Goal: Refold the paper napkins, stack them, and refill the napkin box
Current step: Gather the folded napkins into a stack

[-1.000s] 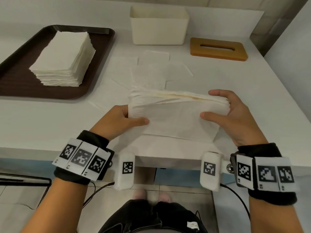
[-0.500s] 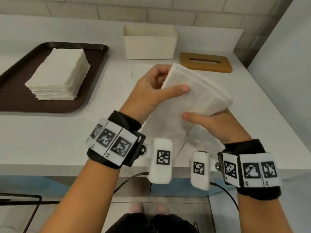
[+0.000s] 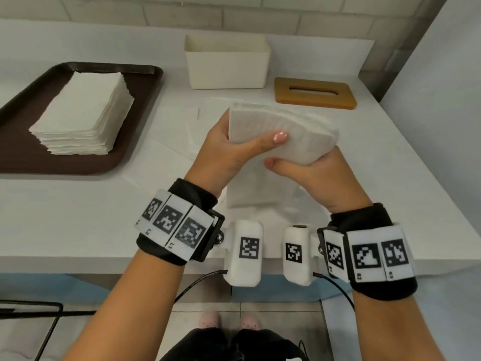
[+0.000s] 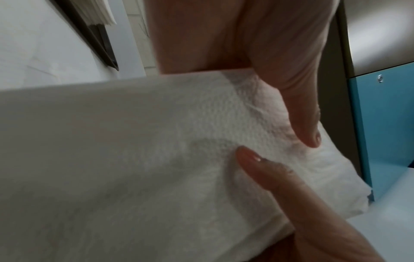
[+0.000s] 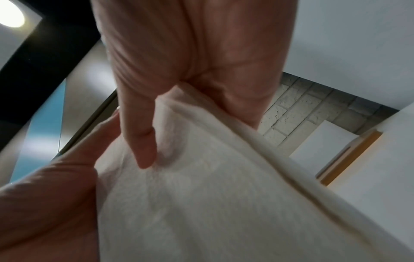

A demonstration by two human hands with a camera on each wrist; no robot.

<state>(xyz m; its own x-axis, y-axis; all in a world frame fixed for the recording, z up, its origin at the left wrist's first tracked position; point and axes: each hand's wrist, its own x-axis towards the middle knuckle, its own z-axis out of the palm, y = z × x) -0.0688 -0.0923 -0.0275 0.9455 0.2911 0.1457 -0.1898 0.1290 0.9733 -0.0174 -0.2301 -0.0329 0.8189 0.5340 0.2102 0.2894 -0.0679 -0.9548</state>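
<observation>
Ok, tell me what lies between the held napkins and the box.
Head view: only bare white counter, with faint flat napkins spread on it, between the napkin bundle that both hands hold and the open box. Nothing stands there.

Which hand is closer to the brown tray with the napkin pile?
Left. The left hand holds the napkin bundle on the side toward the brown tray; the right hand grips the bundle's far side, farther away.
</observation>
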